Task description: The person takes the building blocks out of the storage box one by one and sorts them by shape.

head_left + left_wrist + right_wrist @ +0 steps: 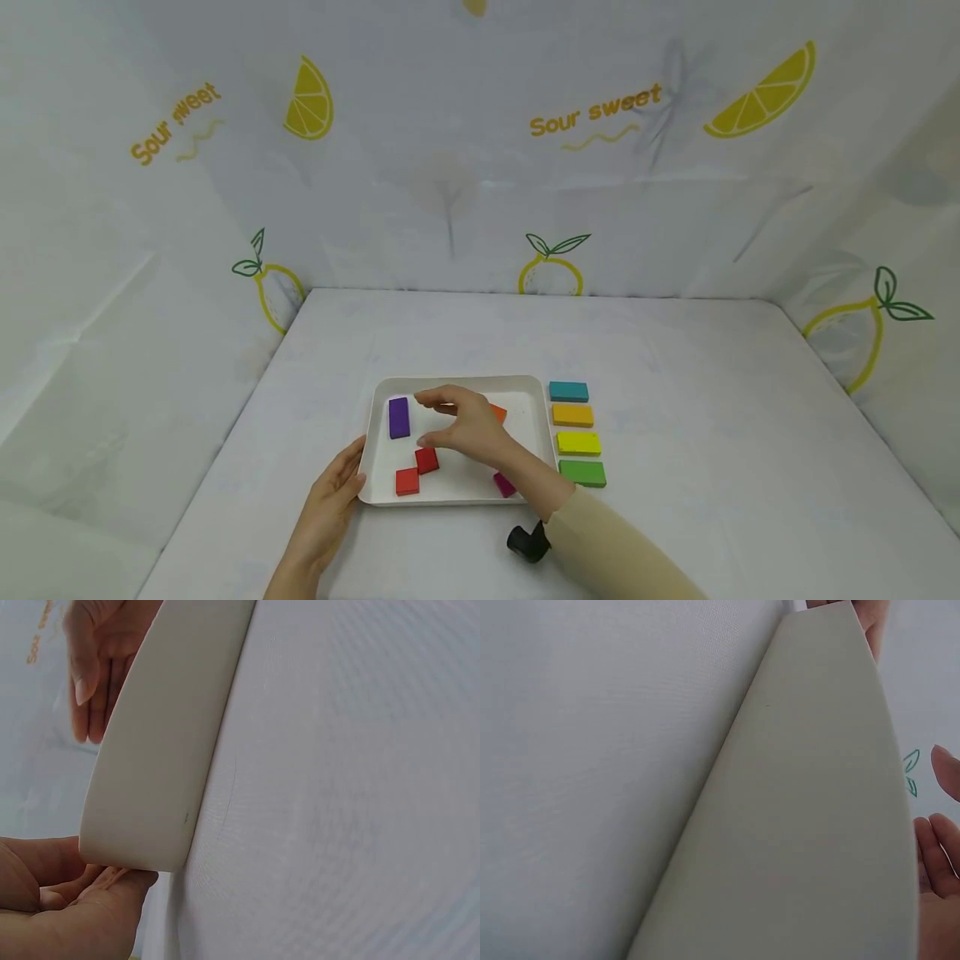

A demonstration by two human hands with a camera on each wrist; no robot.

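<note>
A white tray point(465, 490) lies on the table with small coloured blocks in it. My left hand point(327, 493) grips the tray's left side by the near corner; in the left wrist view its thumb and fingers point(124, 900) meet the tray wall. Over the tray hovers my right hand point(472, 427), thumb and fingers spread apart with nothing between them. Nearest its fingertips are a purple block point(399, 418) to the left and a dark red block point(427, 461). A brighter red block point(407, 481) touches the dark one. The hand and arm partly cover an orange block point(498, 412) and a magenta block point(505, 485).
Right of the tray, a column of blocks runs from back to front: teal point(568, 392), amber point(572, 415), yellow point(578, 443), green point(582, 473). A black object point(528, 543) shows beside the right sleeve point(615, 546). Lemon-printed white sheeting point(450, 208) hangs behind the table.
</note>
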